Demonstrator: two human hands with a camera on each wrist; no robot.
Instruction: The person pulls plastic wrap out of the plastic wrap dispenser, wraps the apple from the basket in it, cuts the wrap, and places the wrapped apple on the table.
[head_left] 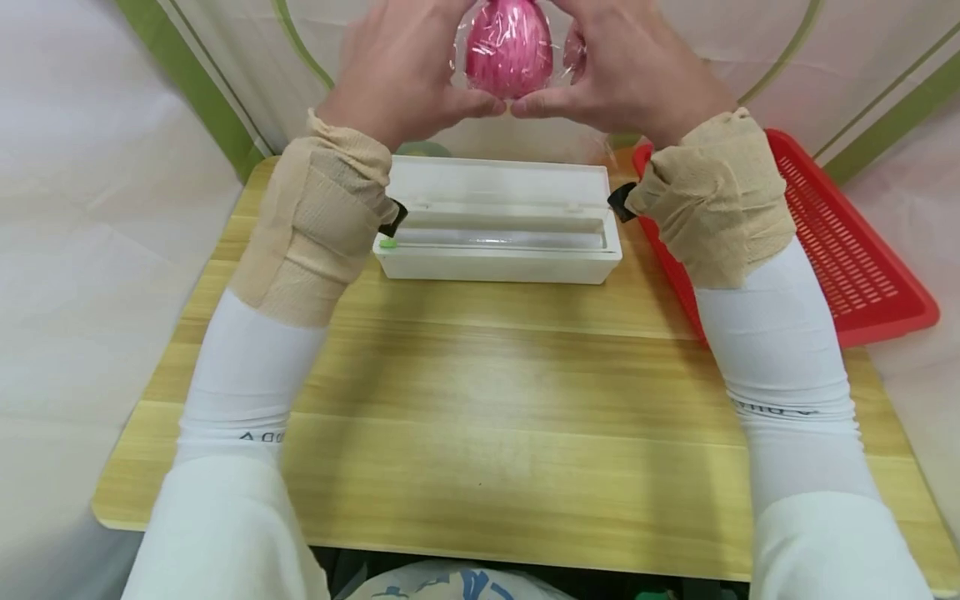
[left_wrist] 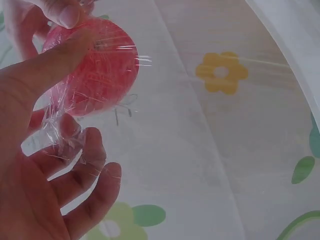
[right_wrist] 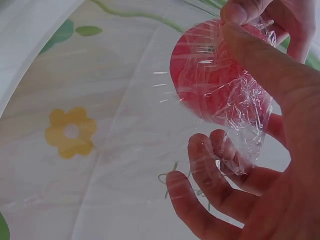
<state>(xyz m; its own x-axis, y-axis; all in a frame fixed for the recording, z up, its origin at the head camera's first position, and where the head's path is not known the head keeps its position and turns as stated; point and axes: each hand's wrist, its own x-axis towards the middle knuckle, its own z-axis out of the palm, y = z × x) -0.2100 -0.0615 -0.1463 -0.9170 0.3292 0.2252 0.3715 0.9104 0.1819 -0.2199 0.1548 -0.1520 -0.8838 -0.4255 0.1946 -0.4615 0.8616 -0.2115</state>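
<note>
A round pinkish-red fruit, apple-like (head_left: 509, 52), is wrapped in clear cling film and held up at the top of the head view. My left hand (head_left: 408, 77) grips it from the left, my right hand (head_left: 636, 77) from the right. Both thumbs lie on the wrapped fruit in the wrist views, their tips close together. Loose cling film (left_wrist: 59, 131) bunches below the fruit at my left fingers. On the other side, crumpled cling film (right_wrist: 245, 122) hangs by my right fingers, which are bent. Some fingertips are hidden behind the fruit.
Below the hands, a white cling film dispenser (head_left: 495, 267) stands on the wooden table (head_left: 495, 417), its lid raised and a film roll (head_left: 498, 238) inside. A red plastic basket (head_left: 892, 327) sits at the right, partly behind the right forearm. Patterned white fabric (head_left: 75, 250) surrounds the table.
</note>
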